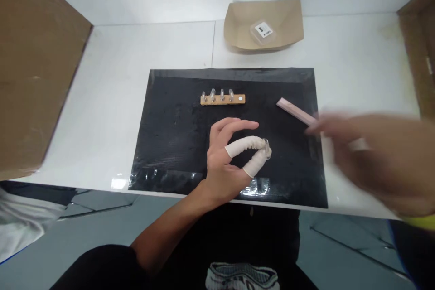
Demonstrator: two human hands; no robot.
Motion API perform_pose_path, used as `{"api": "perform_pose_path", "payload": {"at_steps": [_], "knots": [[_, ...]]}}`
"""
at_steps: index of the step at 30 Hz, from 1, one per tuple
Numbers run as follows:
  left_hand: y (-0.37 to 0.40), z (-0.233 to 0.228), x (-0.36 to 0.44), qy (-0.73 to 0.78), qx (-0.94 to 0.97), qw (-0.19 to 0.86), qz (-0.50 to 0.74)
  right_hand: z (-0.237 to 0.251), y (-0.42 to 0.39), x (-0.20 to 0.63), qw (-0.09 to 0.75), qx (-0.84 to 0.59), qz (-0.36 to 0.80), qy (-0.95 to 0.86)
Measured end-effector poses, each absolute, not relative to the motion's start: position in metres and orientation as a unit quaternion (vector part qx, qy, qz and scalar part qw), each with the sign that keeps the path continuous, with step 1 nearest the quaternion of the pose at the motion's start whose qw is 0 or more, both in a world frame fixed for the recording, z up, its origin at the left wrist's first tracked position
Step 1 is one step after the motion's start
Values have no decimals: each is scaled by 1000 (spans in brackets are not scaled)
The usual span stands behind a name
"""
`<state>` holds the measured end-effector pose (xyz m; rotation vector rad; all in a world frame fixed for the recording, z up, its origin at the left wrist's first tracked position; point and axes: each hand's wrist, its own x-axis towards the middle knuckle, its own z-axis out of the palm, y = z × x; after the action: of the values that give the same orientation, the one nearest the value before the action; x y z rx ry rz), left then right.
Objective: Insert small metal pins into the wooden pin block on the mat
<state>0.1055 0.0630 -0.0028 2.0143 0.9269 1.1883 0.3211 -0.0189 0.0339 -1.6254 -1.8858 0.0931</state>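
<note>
My left hand (227, 159) hovers over the black mat (170, 145), with white finger cots on thumb and index finger pinching a small clear piece (267, 148). My right hand (374, 158) is blurred at the mat's right edge, its fingertips touching the near end of a thin pink strip (295, 111); whether it grips the strip is unclear. Beyond my left hand lies a small wooden strip (222, 99) with several clear pieces standing in it and one white dot at its right end.
A brown paper tray (244, 22) at the back of the white table holds a small clear labelled container (263, 31). Cardboard panels stand at the left (34, 68) and right (419, 45). The table's front edge runs just below the mat.
</note>
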Motion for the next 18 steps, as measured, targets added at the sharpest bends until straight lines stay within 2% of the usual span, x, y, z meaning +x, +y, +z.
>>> {"api": "perform_pose_path", "payload": {"at_steps": [2,4,7,10,18], "knots": [[59,-2,101,347,762,302,456,40,-18,313,301,-475,55,-825],[57,-5,95,342,760,307,458,42,-16,313,267,-394,2,-879],[60,-13,89,346,763,313,447,31,-12,319,222,-488,-98,-838],[76,-22,87,356,773,299,433,7,-10,316,206,-504,-109,-832],[137,-33,100,325,805,238,435,-43,-17,290,341,-649,-55,-678]]}}
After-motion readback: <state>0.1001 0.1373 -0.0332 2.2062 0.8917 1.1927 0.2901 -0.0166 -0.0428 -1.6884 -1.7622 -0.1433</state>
